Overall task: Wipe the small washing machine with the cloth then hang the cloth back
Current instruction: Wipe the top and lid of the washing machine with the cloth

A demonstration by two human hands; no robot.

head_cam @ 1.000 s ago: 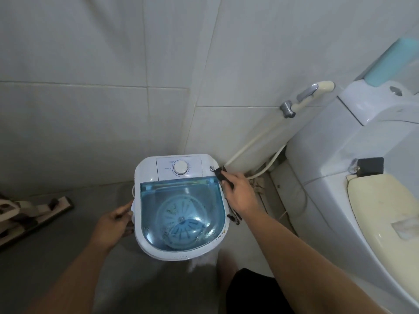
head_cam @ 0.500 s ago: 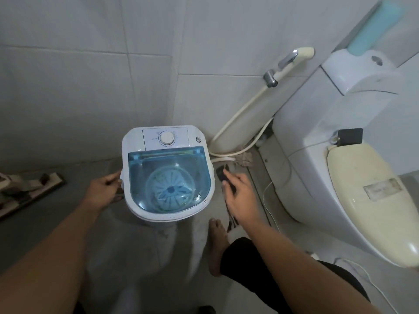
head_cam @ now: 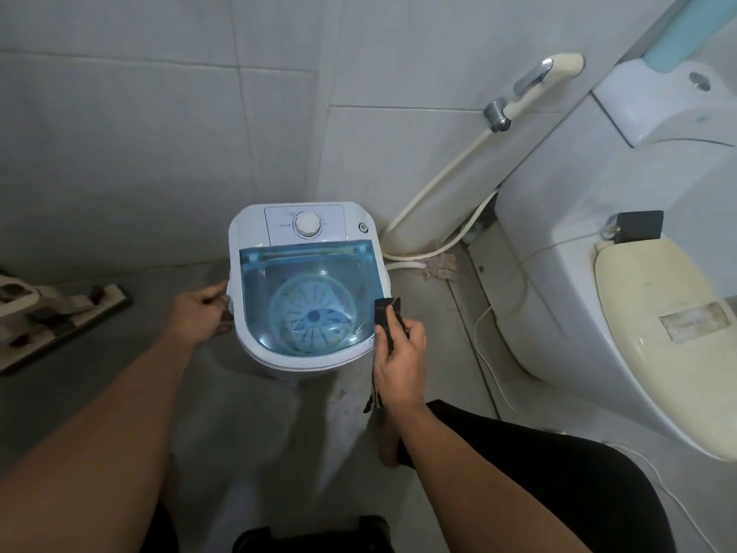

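A small white washing machine (head_cam: 247, 229) with a clear blue lid and a white dial stands on the bathroom floor in the wall corner. My left hand (head_cam: 199, 319) grips the machine's left side. My right hand (head_cam: 401, 359) holds a dark cloth (head_cam: 385, 315) pressed against the machine's right front rim, and a strip of the cloth dangles below the hand.
A white toilet (head_cam: 578, 297) with a cream lid fills the right side. A bidet sprayer (head_cam: 534, 83) hangs on the wall, its hose running down behind the machine. A flat mop (head_cam: 60, 313) lies on the floor at left. My foot (head_cam: 389, 445) and knee are below the machine.
My right hand with the cloth has slid from the machine's back right corner down its right side to the front right rim. My left hand has stayed on the left side.
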